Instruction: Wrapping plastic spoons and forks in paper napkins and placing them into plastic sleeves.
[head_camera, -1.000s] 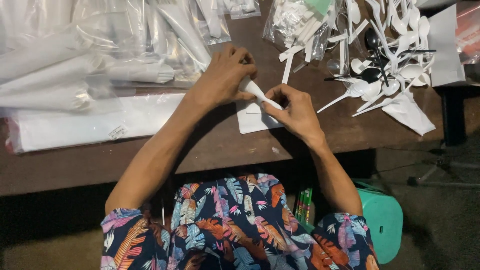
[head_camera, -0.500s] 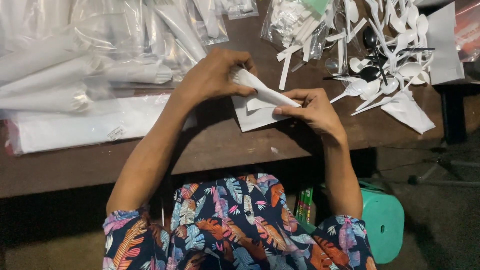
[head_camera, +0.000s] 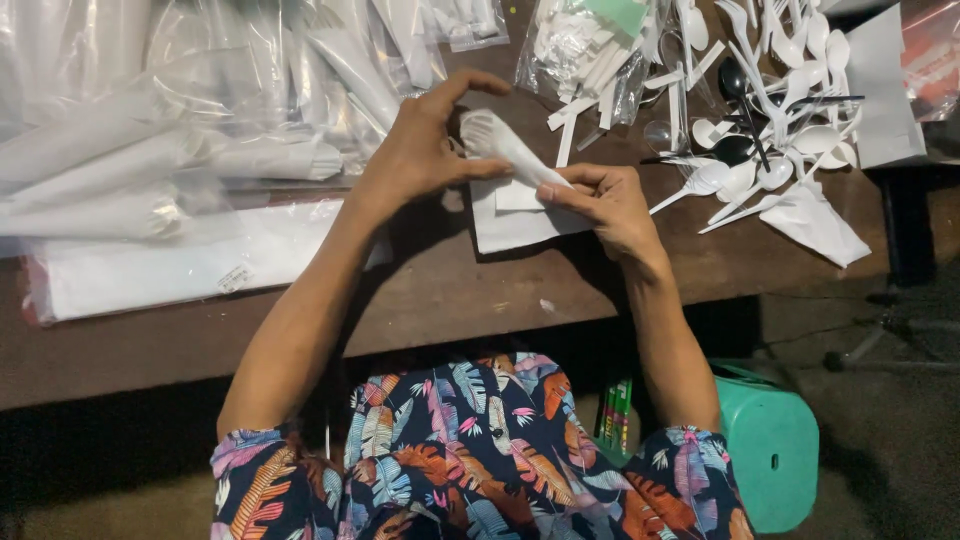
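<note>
Head view: wrapped spoon (head_camera: 505, 148) between left grip (head_camera: 420, 150), right grip (head_camera: 605, 205)

Both forearms reach forward, bare. The left hand (head_camera: 415, 150) is raised, thumb and fingers curled in a pinch; the right hand (head_camera: 605, 205) sits just beside it, fingers pinched toward it.

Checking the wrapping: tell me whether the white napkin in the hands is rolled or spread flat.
Rolled: the white paper napkin forms a narrow tube held between left hand and right hand.

Small packing workshop: worn wooden table (head_camera: 450, 300) heaped with plastic spoons (head_camera: 770, 150), bagged cutlery packs (head_camera: 200, 150).
</note>
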